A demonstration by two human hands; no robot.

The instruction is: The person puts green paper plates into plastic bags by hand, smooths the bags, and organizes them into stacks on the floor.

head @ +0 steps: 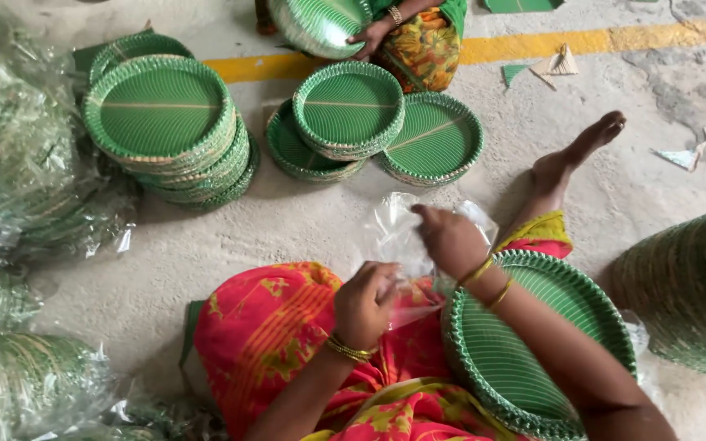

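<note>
Right over the person's lap, a clear plastic bag (398,237) is held up between both hands. The left hand (367,304) has its fingers curled shut, pinching the bag's lower edge, and the right hand (449,238) is closed on the bag's upper part, pinching the film. Just beside the bag, under the right forearm, a stack of green plates (533,351) leans on the person's red patterned clothing (271,327). Beyond the bag, on the concrete floor (288,220), sit three low piles of green plates (373,122); farther from the bag a taller plate stack (169,126) stands. Past those piles, another person's hand (372,37) holds a plate (320,23). Wrapped plate bundles (18,163) lie well apart from the bag.
</note>
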